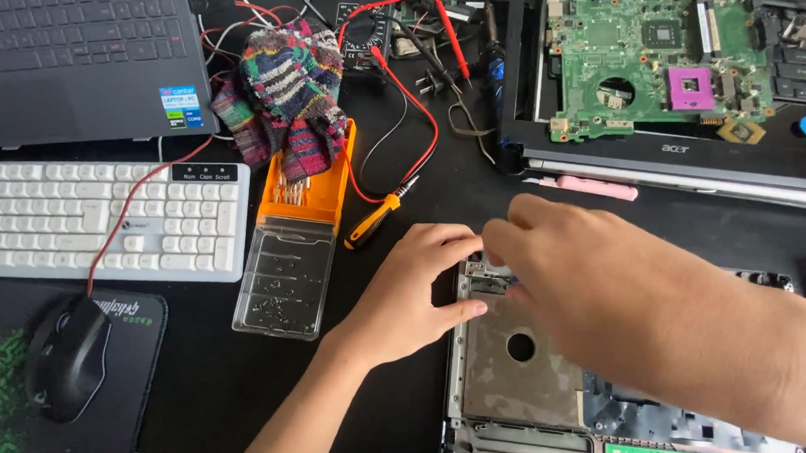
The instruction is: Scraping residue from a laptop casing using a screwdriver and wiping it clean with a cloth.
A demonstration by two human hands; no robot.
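Note:
An opened laptop base [514, 376] with a grey metal plate and a round hole lies on the black desk at the lower right. My left hand [414, 290] grips the plate's left edge, thumb on top. My right hand [591, 280] reaches across from the right, fingertips pinched together over the plate's top left corner, where something blue shows under them. What the fingers hold is hidden. A yellow-and-black screwdriver [373, 220] lies just above my left hand, untouched.
An orange bit case with a clear lid [288, 258] lies left of my hands, a striped cloth [287, 90] above it. White keyboard [104, 218], black mouse [64, 355], laptop [75, 49], multimeter with red leads [365, 21] and a green motherboard [655, 56] surround the desk.

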